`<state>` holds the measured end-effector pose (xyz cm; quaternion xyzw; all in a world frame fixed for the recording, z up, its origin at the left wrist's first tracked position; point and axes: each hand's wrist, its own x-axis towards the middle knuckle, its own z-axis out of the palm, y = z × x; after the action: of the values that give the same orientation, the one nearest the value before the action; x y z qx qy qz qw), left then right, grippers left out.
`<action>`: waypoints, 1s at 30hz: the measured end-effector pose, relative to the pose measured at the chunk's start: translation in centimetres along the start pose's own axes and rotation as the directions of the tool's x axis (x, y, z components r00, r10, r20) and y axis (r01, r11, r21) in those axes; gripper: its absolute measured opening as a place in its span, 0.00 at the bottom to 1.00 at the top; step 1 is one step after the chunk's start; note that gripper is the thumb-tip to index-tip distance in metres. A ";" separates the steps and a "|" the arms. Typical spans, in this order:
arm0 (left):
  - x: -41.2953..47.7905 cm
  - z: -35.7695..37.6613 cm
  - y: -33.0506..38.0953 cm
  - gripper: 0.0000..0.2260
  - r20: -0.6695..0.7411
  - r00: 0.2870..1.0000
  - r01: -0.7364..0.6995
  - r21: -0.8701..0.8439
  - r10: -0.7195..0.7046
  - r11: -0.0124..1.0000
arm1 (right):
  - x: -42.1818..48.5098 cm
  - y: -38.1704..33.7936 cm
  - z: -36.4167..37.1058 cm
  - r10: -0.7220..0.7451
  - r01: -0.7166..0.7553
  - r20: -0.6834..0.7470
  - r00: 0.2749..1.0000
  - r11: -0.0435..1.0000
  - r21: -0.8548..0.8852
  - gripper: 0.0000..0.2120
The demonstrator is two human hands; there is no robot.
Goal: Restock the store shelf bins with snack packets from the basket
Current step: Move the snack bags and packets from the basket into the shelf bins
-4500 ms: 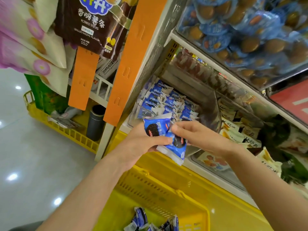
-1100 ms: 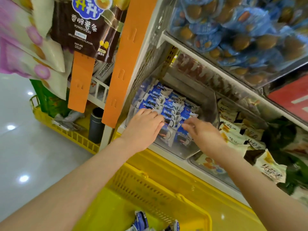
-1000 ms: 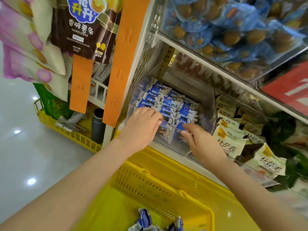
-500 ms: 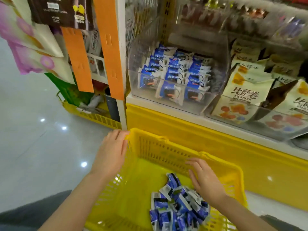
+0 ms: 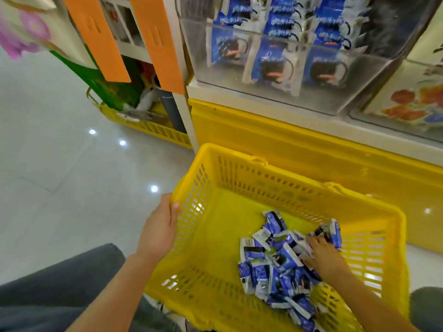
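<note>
A yellow plastic basket stands on the floor in front of the shelf. A heap of blue-and-white snack packets fills its right half. My left hand grips the basket's left rim, thumb over the edge. My right hand is down in the basket with its fingers spread on top of the heap. Above, a clear shelf bin holds rows of the same blue packets standing upright.
The bin sits on a yellow shelf base. A second clear bin with other snacks is on its right. Two orange hanging strips and a shelf post stand at left, above another yellow basket. My grey-trousered knee is low left.
Both hands left the shelf bin and came down. The left hand took hold of the basket rim, and the right hand dropped onto the heap of packets. The view tilted down.
</note>
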<state>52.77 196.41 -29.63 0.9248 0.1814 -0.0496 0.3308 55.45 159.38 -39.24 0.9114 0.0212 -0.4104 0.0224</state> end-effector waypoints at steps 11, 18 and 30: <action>0.0 -0.1 1.7 0.14 -0.078 0.997 -0.010 0.075 0.016 0.997 | -0.7 -1.5 -4.4 -0.106 0.141 -0.179 0.978 0.970 0.197 0.15; -3.5 2.0 7.3 0.25 0.242 0.931 -0.221 -0.229 0.275 0.948 | -7.5 -5.8 -11.2 -0.451 0.480 -0.208 0.868 0.653 0.585 0.08; -6.2 4.5 9.5 0.17 0.526 0.817 0.167 -0.606 0.234 0.778 | -7.9 -6.0 -10.6 -0.158 0.512 -0.497 0.853 0.433 0.742 0.04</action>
<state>50.62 184.89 -26.17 0.7046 0.0613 -0.2566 0.6587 57.78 165.82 -26.43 0.8342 0.0043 -0.1907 -0.5173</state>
